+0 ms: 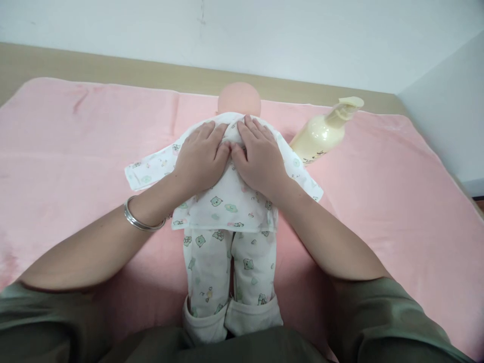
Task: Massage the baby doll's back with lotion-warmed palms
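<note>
A baby doll lies on the pink mat, its bald head away from me and its legs toward me. It wears a white printed top with the sleeves spread to both sides, and matching trousers with turned-up cuffs. My left hand rests flat on the left of the upper top, fingers stretched out. Beside it my right hand lies flat on the right, fingers pointing to the doll's head. The two thumbs meet near the middle. Neither hand grips anything. The doll's face is not visible.
Right of the doll, a cream pump bottle stands on the pink mat, appearing tilted in this view. Behind the mat runs a wooden table edge against a white wall. A silver bangle circles my left wrist.
</note>
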`<state>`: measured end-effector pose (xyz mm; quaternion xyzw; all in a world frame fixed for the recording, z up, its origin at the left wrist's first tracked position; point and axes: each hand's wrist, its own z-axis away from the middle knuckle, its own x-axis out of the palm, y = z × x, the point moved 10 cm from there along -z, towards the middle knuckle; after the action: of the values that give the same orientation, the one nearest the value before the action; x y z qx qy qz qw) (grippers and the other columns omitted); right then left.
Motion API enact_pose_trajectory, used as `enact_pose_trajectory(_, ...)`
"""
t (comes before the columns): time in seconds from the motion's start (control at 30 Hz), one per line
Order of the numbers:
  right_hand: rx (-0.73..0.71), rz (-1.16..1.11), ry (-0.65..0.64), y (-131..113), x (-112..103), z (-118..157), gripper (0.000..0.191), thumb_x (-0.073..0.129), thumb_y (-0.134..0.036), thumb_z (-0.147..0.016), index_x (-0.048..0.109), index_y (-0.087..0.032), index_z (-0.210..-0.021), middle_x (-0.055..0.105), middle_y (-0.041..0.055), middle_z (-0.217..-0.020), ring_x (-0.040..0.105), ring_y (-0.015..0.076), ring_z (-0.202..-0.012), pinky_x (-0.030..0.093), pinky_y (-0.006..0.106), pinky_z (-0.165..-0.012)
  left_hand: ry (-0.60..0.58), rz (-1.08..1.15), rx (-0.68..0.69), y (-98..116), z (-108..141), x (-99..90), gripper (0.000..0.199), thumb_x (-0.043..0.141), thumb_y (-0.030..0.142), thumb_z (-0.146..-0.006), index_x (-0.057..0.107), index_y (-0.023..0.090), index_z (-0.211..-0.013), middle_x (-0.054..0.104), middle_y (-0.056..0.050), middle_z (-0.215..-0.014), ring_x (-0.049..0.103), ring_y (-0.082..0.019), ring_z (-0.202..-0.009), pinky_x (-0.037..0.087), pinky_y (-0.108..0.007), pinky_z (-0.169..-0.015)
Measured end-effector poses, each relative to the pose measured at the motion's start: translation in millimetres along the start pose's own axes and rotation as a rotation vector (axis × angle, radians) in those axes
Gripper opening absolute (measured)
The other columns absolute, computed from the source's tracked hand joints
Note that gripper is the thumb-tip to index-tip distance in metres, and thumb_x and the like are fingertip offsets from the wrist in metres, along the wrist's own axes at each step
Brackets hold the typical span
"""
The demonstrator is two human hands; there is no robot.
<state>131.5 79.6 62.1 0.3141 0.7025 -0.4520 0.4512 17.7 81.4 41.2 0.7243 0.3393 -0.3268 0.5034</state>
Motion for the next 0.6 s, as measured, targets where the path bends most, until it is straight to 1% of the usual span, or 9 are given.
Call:
enact_pose_trajectory(0.07, 0.0, 0.005, 0.002, 0.2, -1.1, -0.1, 0.062, 0.04, -0.027, -0.105, 0.042, -0.006, -0.163, 0.034, 0.0148, -0.175, 0.029, 0.0308, -0.166, 0.023, 0.052, -0.139, -0.004, -0.007, -0.004, 2.3, 1.7, -0.7, 0.057, 0.03, 0.044, -0.107, 0.052, 0.023, -0.155, 0.051, -0.012, -0.165, 0.043, -0.032, -0.158, 0.032, -0.057, -0.135)
enact_pose_trajectory(0.13, -0.016, 0.02, -0.009, 1.3, -2.9, -0.9, 0.062, 0.04, -0.027, -0.106, 0.041, -0.005, -0.164, 0.034, 0.016, -0.175, 0.028, 0.0311, -0.166, 0.022, 0.053, -0.139, -0.014, -0.028, -0.019, 7.5, 6.5, -2.5, 0.059, 0.029, 0.041, -0.107, 0.049, 0.019, -0.158, 0.048, -0.015, -0.167, 0.04, -0.034, -0.16, 0.031, -0.058, -0.135)
enact_pose_trajectory(0.23, -0.106, 0.036, -0.082, 0.8, -3.5, -2.9, 0.064, 0.039, -0.031, -0.107, 0.038, -0.002, -0.165, 0.031, 0.0186, -0.175, 0.026, 0.0317, -0.167, 0.022, 0.053, -0.14, -0.035, -0.068, -0.009, 23.5, 18.0, -5.8, 0.06, 0.031, 0.036, -0.106, 0.047, 0.012, -0.159, 0.043, -0.019, -0.17, 0.035, -0.037, -0.163, 0.029, -0.06, -0.136)
enact_pose_trajectory(0.3, -0.16, 0.033, -0.128, -0.1, -3.9, -3.4, 0.066, 0.039, -0.034, -0.108, 0.036, -0.002, -0.165, 0.029, 0.0187, -0.176, 0.023, 0.0314, -0.168, 0.023, 0.053, -0.14, -0.044, -0.073, 0.017, 34.7, 24.2, -8.0, 0.06, 0.033, 0.033, -0.105, 0.046, 0.01, -0.159, 0.043, -0.019, -0.17, 0.034, -0.037, -0.163, 0.028, -0.06, -0.136)
enact_pose_trajectory(0.37, -0.154, 0.047, -0.136, -0.6, -5.2, -2.7, 0.065, 0.038, -0.034, -0.109, 0.035, -0.002, -0.166, 0.028, 0.0188, -0.176, 0.023, 0.032, -0.168, 0.024, 0.053, -0.139, -0.057, -0.06, 0.02, 38.3, 25.2, -8.9, 0.06, 0.033, 0.03, -0.104, 0.048, 0.009, -0.158, 0.044, -0.019, -0.169, 0.035, -0.035, -0.163, 0.029, -0.058, -0.137)
enact_pose_trajectory(0.47, -0.082, 0.123, -0.099, -7.0, -6.7, 4.8, 0.062, 0.036, -0.029, -0.11, 0.037, 0.0, -0.165, 0.032, 0.021, -0.174, 0.03, 0.0352, -0.165, 0.027, 0.056, -0.138, -0.082, -0.031, -0.013, 27.1, 15.5, -7.0, 0.059, 0.033, 0.029, -0.104, 0.051, 0.01, -0.157, 0.045, -0.017, -0.169, 0.037, -0.033, -0.162, 0.029, -0.054, -0.138)
enact_pose_trajectory(0.53, -0.052, 0.18, -0.072, -17.6, -7.2, 14.1, 0.059, 0.038, -0.026, -0.111, 0.04, 0.002, -0.163, 0.038, 0.0237, -0.17, 0.036, 0.0373, -0.162, 0.031, 0.056, -0.136, -0.079, -0.009, -0.036, 13.3, 4.7, -6.1, 0.059, 0.031, 0.032, -0.105, 0.052, 0.011, -0.155, 0.047, -0.016, -0.168, 0.039, -0.032, -0.161, 0.03, -0.053, -0.137)
enact_pose_trajectory(0.6, -0.057, 0.218, -0.058, -29.4, -7.4, 23.1, 0.058, 0.041, -0.024, -0.11, 0.043, 0.005, -0.16, 0.042, 0.026, -0.167, 0.04, 0.0387, -0.16, 0.034, 0.056, -0.134, -0.072, 0.02, -0.05, 0.4, -5.1, -5.0, 0.058, 0.029, 0.038, -0.106, 0.056, 0.013, -0.152, 0.053, -0.016, -0.163, 0.046, -0.03, -0.157, 0.034, -0.05, -0.136)
